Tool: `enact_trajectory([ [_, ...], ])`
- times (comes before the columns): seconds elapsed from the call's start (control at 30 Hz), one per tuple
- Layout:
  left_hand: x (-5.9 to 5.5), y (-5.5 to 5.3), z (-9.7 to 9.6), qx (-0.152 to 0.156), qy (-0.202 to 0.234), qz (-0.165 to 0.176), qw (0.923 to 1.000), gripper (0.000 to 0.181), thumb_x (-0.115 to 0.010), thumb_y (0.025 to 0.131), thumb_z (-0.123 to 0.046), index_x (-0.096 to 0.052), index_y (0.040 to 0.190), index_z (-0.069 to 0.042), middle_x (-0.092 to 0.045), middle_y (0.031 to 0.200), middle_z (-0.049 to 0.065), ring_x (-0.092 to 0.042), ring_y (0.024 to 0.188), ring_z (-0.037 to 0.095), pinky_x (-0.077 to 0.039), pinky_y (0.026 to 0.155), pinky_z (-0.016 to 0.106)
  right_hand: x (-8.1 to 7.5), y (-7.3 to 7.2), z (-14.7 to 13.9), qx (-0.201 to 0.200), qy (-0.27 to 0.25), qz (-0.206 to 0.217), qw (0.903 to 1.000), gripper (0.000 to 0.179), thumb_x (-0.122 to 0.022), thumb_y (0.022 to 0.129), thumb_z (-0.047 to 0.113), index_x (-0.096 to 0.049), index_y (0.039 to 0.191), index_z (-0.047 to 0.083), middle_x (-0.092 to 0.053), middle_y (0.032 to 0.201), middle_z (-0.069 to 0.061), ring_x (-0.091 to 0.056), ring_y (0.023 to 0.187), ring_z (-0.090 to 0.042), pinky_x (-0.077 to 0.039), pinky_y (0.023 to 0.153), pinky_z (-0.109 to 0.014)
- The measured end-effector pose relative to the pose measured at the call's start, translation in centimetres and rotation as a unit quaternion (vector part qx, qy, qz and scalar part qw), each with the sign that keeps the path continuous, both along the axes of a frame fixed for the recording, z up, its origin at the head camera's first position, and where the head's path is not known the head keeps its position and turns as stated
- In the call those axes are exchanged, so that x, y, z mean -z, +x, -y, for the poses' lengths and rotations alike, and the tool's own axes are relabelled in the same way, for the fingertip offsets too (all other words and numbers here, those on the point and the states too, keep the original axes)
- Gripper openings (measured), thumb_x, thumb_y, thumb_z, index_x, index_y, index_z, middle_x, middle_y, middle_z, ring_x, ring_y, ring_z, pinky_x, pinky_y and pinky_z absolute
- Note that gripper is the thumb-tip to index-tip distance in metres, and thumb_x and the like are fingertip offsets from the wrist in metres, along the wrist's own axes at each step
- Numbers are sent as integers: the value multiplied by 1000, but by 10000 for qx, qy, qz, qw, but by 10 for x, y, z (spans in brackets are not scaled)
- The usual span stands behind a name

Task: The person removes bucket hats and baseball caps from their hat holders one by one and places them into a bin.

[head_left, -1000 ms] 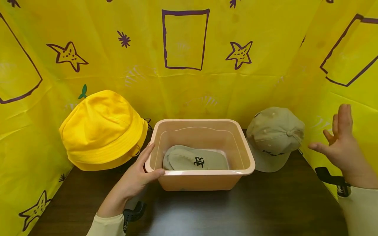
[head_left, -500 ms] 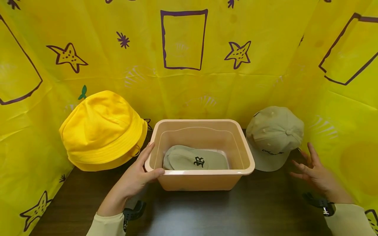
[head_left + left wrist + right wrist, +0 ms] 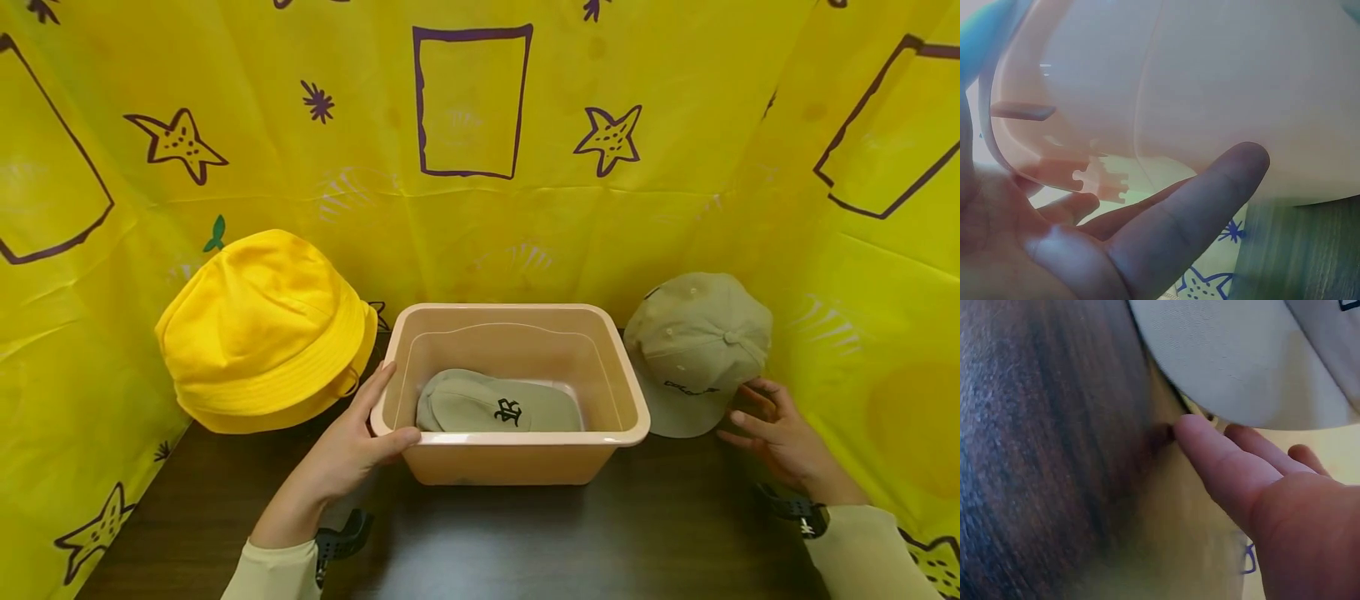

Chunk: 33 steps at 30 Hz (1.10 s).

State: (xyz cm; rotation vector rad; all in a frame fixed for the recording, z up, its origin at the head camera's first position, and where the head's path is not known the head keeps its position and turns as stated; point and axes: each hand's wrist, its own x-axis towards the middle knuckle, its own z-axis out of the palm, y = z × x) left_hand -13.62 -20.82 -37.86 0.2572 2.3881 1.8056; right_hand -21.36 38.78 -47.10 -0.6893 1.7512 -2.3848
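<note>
A peach plastic tub [image 3: 517, 462] stands in the middle of the table, with an olive-beige cap [image 3: 465, 400] bearing a black letter emblem lying inside it. My left hand [image 3: 348, 450] holds the tub's near left corner, thumb over the front and fingers along the left side; the left wrist view shows the thumb [image 3: 1210, 194] against the wall. Right of the tub sits a second olive-beige cap [image 3: 697, 333], brim toward me. My right hand [image 3: 787, 442] is beside that brim [image 3: 1241, 369], fingers loosely spread; whether the fingertips touch it I cannot tell.
A yellow bucket hat [image 3: 262, 333] with a green leaf sprout on top stands left of the tub. Yellow cloth walls [image 3: 480, 225] with purple drawings enclose the back and sides of the dark wooden table [image 3: 510, 542].
My right hand has come down from the raised position at the right and moved left to the right cap's brim. My left hand, the tub and the hats stay in place.
</note>
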Motion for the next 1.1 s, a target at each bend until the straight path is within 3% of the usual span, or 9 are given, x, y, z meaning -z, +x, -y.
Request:
enact_trajectory([
  [0.13,-2,1,-1,-5,71,65,10000,97,-79,88,-26,-15,161,-23,3,165,6,-51,114,39,-55,77,37,4,-4,-1,-121,-227,-66,9996,54,-35,98,-22,-38,139,12,-36,141,-5,-57,116,-21,-55,84,-47],
  [0.33,-3,1,0,-21,81,83,9999,97,-79,88,-26,-14,161,-23,5,165,7,-51,116,41,-55,78,37,7,-7,-4,-131,-6,126,9998,46,-40,98,-21,-45,133,8,-44,129,-9,-60,108,-21,-55,85,-44],
  [0.6,-2,1,-1,-13,51,69,10000,97,-79,88,-26,-15,161,-23,2,165,7,-52,114,40,-55,77,37,17,-5,-9,-103,314,284,9991,50,-39,99,-20,-44,137,11,-43,130,-4,-60,107,-19,-56,82,-42],
  [0.93,-1,1,-1,23,168,122,9998,97,-78,89,-24,-13,161,-23,6,165,7,-52,115,39,-55,79,38,14,7,-21,449,905,135,9948,65,-43,99,-17,-37,150,23,-42,124,-1,-58,97,-12,-57,70,-32],
  [1.1,0,1,-1,12,199,145,9997,97,-78,89,-25,-13,161,-24,7,165,6,-52,115,39,-55,79,38,12,10,-28,53,405,-29,9992,68,-35,99,-20,-32,156,18,-49,130,1,-61,101,-14,-57,73,-33],
])
